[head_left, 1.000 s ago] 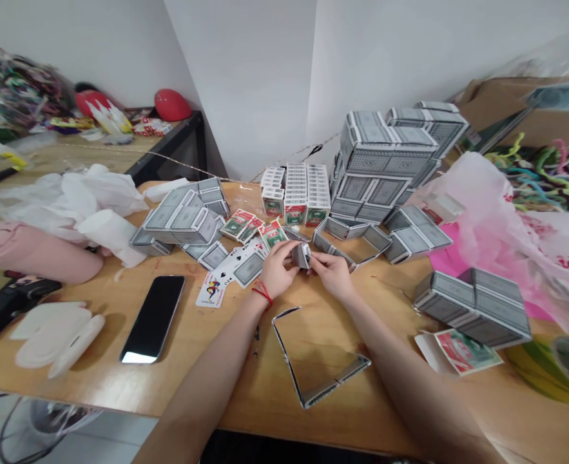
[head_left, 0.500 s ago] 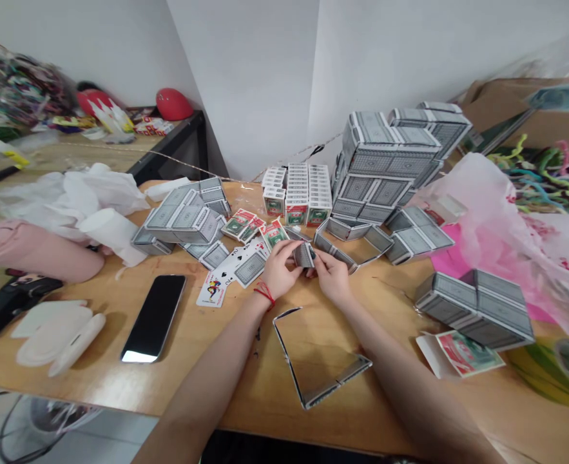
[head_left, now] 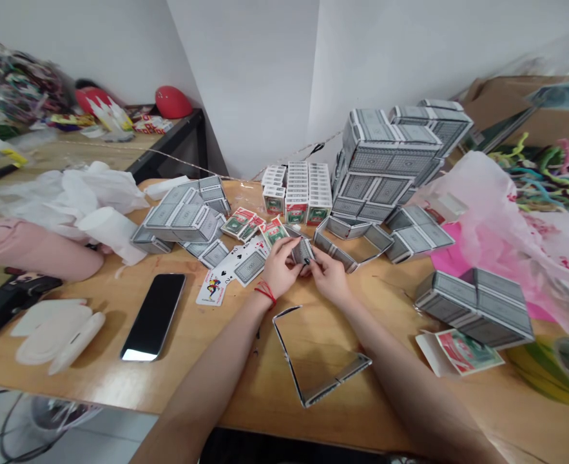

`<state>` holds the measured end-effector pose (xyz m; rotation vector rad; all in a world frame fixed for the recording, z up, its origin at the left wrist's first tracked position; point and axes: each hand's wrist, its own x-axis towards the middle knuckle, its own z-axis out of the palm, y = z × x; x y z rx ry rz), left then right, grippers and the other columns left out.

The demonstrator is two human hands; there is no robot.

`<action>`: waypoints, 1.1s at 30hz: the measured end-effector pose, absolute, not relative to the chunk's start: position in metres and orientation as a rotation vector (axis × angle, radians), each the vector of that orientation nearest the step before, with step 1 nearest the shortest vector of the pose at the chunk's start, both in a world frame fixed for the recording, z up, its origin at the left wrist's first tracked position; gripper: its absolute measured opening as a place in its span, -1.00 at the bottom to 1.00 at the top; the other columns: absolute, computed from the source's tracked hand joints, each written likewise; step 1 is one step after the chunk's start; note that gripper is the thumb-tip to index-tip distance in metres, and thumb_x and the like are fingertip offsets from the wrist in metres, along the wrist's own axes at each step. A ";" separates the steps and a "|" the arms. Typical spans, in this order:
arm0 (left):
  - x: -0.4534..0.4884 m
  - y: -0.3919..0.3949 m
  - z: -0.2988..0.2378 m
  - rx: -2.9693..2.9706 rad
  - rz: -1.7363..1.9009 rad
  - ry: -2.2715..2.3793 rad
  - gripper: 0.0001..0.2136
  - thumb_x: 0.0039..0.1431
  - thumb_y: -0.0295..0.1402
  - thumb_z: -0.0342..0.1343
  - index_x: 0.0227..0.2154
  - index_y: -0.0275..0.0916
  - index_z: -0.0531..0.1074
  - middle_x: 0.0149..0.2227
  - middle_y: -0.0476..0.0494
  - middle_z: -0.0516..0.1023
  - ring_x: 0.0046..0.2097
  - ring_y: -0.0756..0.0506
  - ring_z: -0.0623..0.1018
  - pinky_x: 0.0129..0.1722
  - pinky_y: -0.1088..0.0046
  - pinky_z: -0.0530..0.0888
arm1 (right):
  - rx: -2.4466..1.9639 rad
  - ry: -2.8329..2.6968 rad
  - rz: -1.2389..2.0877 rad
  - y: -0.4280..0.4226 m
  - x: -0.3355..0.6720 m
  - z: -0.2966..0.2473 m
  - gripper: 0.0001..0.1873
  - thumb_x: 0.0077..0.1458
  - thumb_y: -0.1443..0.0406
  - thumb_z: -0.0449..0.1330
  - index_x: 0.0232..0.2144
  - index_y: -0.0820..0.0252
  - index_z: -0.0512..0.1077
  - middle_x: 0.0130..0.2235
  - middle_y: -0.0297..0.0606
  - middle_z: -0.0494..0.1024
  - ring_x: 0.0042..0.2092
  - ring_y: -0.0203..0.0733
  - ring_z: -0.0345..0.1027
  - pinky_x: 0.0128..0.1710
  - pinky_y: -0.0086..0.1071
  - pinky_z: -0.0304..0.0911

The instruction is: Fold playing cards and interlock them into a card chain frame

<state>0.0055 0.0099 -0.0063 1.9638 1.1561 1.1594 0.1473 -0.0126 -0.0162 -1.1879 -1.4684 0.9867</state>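
Note:
Between my hands is a grey-backed playing card [head_left: 303, 252], seemingly bent or folded. My left hand [head_left: 283, 265], with a red string at the wrist, grips its left side. My right hand [head_left: 328, 273] pinches its right side, a dark-nailed finger lying over the card's face. Just behind stands an open frame of joined cards [head_left: 354, 237]. Nearer me, between my forearms, an angular strip of joined cards [head_left: 294, 374] stands on edge. Left of my left hand lie loose playing cards [head_left: 250, 266], a joker among them, and several red and green card boxes [head_left: 240, 221].
A tall stack of card-built blocks [head_left: 381, 154] rises at the back right, beside rows of card boxes [head_left: 298, 190]. More card blocks [head_left: 475, 309] stand at right and left. A phone [head_left: 153, 316], a white case [head_left: 62, 332] and a pink roll [head_left: 37, 251] occupy the left side.
My right-hand fingers have shifted over the card, so a dark fingernail now shows on its front. The card's visible face has turned slightly. Everything else stays in place.

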 end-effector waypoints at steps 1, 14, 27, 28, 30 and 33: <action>0.005 0.010 -0.006 1.971 1.154 1.157 -0.46 -0.13 -0.57 0.10 0.00 -0.14 0.24 0.01 -0.18 0.22 -0.08 -0.09 0.40 -0.32 0.46 0.52 | -1.180 -1.465 0.999 -0.012 0.147 -0.016 -0.58 0.06 0.22 0.01 -0.01 0.16 0.26 -0.47 -0.28 0.46 -0.47 -0.21 0.36 -0.37 -0.27 0.33; 0.007 0.009 -0.002 1.834 1.177 1.074 -0.51 0.04 -0.37 0.06 0.05 -0.21 0.08 -0.07 -0.21 0.32 -0.18 -0.05 0.45 -0.23 0.40 0.45 | -1.046 -1.245 1.350 -0.005 0.155 -0.008 -0.75 -0.03 0.15 0.12 -0.36 0.21 0.25 -0.54 -0.40 0.40 -0.61 -0.39 0.24 -0.55 -0.46 0.18; 0.013 0.006 -0.004 1.845 1.200 1.563 -0.89 0.13 -0.30 -0.07 -0.37 -0.22 0.21 -0.42 -0.05 0.38 -0.39 -0.02 0.41 -0.41 0.47 0.32 | -1.044 -1.428 1.437 -0.016 0.141 -0.008 -0.79 0.03 0.15 0.05 -0.42 0.18 0.17 -0.56 -0.40 0.41 -0.61 -0.38 0.28 -0.63 -0.50 0.19; 0.013 0.007 -0.004 1.843 1.192 1.580 -0.90 0.15 -0.31 -0.12 -0.36 -0.22 0.21 -0.42 -0.06 0.39 -0.39 -0.02 0.41 -0.41 0.47 0.32 | -1.038 -1.421 1.447 -0.017 0.140 -0.007 -0.77 0.02 0.14 0.06 -0.42 0.18 0.17 -0.57 -0.40 0.41 -0.61 -0.38 0.28 -0.63 -0.50 0.18; 0.013 0.009 -0.005 1.845 1.162 1.600 -0.88 0.18 -0.34 -0.19 -0.34 -0.22 0.22 -0.42 -0.07 0.39 -0.39 -0.03 0.42 -0.40 0.46 0.32 | -1.047 -1.388 1.454 -0.018 0.139 -0.004 -0.74 0.02 0.11 0.06 -0.43 0.18 0.17 -0.59 -0.40 0.42 -0.62 -0.37 0.29 -0.63 -0.51 0.18; 0.013 0.008 -0.006 1.886 1.076 1.560 -0.84 0.19 -0.34 -0.23 -0.30 -0.23 0.23 -0.42 -0.08 0.41 -0.40 -0.03 0.42 -0.40 0.46 0.31 | -1.149 -1.332 1.401 -0.019 0.137 -0.001 -0.67 0.02 0.02 0.02 -0.46 0.17 0.16 -0.65 -0.42 0.40 -0.66 -0.36 0.27 -0.68 -0.51 0.16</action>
